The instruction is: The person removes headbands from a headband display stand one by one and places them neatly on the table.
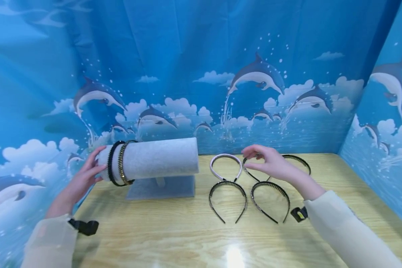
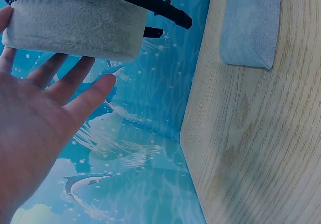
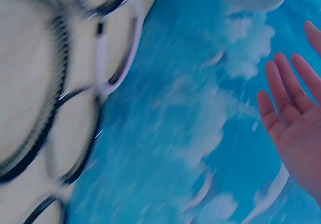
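Observation:
A grey plush roll (image 1: 167, 158) lies sideways on a stand with a flat base (image 1: 179, 187). Near its left end it wears a black toothed headband (image 1: 110, 165) and a gold-and-black headband (image 1: 121, 162). My left hand (image 1: 80, 180) is at that end; in the left wrist view its fingers (image 2: 75, 83) spread out beside the plush, the thumb side close to the black headband. My right hand (image 1: 270, 162) hovers with nothing in it, fingers loosely bent, over a dark headband (image 1: 254, 177) that it partly covers. In the right wrist view its fingers spread against the backdrop.
Around the right hand, a pale lilac headband (image 1: 225, 155), two front black headbands (image 1: 227, 182) and another dark one (image 1: 300, 159) at the far right lie on the wooden table (image 1: 154, 230). A blue dolphin backdrop (image 1: 194, 93) closes off the back and both sides.

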Action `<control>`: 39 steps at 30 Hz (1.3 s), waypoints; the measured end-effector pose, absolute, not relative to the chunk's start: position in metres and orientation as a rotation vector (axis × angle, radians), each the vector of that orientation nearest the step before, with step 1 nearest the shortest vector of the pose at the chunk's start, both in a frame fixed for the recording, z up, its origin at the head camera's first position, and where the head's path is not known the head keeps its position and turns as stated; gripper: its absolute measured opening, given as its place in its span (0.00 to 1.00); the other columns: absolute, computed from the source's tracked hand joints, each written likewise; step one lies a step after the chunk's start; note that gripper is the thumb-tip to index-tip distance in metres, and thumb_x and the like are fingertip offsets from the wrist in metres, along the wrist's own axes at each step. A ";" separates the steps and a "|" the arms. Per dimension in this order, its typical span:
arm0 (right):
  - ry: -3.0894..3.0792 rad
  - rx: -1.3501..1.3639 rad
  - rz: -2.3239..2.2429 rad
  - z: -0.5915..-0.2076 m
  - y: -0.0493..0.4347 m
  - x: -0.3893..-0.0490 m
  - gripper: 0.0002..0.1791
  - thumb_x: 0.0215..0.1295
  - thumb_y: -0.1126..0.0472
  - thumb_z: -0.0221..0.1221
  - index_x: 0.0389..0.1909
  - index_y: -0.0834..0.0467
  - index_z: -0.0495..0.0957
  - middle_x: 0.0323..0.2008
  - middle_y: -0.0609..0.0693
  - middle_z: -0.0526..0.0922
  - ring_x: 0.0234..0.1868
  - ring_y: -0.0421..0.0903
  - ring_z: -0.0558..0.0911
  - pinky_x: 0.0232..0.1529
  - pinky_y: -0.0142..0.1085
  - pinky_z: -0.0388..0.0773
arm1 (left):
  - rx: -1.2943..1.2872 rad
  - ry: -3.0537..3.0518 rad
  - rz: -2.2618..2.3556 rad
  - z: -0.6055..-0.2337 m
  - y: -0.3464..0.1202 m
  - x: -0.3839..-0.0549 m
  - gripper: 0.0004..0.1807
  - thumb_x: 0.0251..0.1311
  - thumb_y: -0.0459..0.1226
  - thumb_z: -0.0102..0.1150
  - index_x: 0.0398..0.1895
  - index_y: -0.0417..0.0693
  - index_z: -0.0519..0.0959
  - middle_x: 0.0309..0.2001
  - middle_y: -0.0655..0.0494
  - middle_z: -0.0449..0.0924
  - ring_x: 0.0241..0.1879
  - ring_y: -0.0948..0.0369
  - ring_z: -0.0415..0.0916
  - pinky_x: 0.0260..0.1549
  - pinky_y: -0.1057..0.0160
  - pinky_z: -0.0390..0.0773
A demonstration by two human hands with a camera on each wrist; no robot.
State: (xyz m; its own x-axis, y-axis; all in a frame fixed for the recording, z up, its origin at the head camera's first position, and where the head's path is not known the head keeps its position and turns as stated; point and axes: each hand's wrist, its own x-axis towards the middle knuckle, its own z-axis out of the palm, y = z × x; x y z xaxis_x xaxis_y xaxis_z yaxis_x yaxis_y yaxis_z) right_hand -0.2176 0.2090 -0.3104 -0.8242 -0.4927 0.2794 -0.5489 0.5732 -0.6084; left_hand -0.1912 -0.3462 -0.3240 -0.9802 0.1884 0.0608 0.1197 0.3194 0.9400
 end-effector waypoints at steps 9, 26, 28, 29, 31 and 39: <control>-2.617 1.153 1.081 -0.270 0.112 -0.240 0.32 0.64 0.53 0.64 0.66 0.57 0.66 0.62 0.52 0.71 0.62 0.49 0.69 0.62 0.49 0.65 | 0.282 2.489 1.772 -0.322 -0.345 -0.191 0.33 0.76 0.46 0.40 0.76 0.76 0.40 0.75 0.41 0.28 0.69 0.37 0.38 0.54 0.47 0.61; -2.743 1.241 0.948 -0.264 -0.030 -0.259 0.44 0.63 0.40 0.60 0.75 0.48 0.53 0.73 0.47 0.55 0.72 0.43 0.57 0.66 0.43 0.60 | 0.309 2.514 1.765 -0.322 -0.347 -0.191 0.33 0.76 0.45 0.41 0.76 0.74 0.42 0.75 0.42 0.34 0.67 0.45 0.49 0.52 0.53 0.65; -2.767 1.240 0.940 -0.266 -0.042 -0.258 0.45 0.63 0.38 0.60 0.76 0.46 0.52 0.73 0.46 0.54 0.72 0.43 0.55 0.66 0.44 0.60 | 0.338 2.515 1.778 -0.323 -0.348 -0.191 0.32 0.76 0.44 0.41 0.77 0.72 0.43 0.73 0.46 0.44 0.63 0.54 0.58 0.50 0.59 0.69; -2.778 1.241 0.933 -0.266 -0.048 -0.258 0.46 0.62 0.37 0.60 0.76 0.45 0.51 0.73 0.46 0.54 0.72 0.43 0.55 0.66 0.44 0.61 | 0.353 2.517 1.783 -0.324 -0.349 -0.191 0.32 0.76 0.44 0.41 0.77 0.71 0.43 0.70 0.49 0.49 0.60 0.59 0.61 0.48 0.62 0.70; -2.801 1.238 0.912 -0.267 -0.058 -0.257 0.47 0.61 0.35 0.59 0.76 0.43 0.50 0.73 0.45 0.53 0.72 0.43 0.55 0.66 0.44 0.61 | 0.368 2.511 1.794 -0.325 -0.350 -0.192 0.32 0.76 0.43 0.41 0.77 0.70 0.44 0.69 0.52 0.50 0.59 0.62 0.63 0.45 0.66 0.72; -2.806 1.275 0.723 -0.269 -0.087 -0.255 0.47 0.60 0.33 0.58 0.76 0.43 0.51 0.73 0.46 0.55 0.71 0.45 0.57 0.66 0.43 0.59 | 0.371 2.512 1.793 -0.326 -0.348 -0.194 0.31 0.76 0.43 0.41 0.77 0.70 0.44 0.69 0.47 0.50 0.54 0.68 0.64 0.43 0.68 0.73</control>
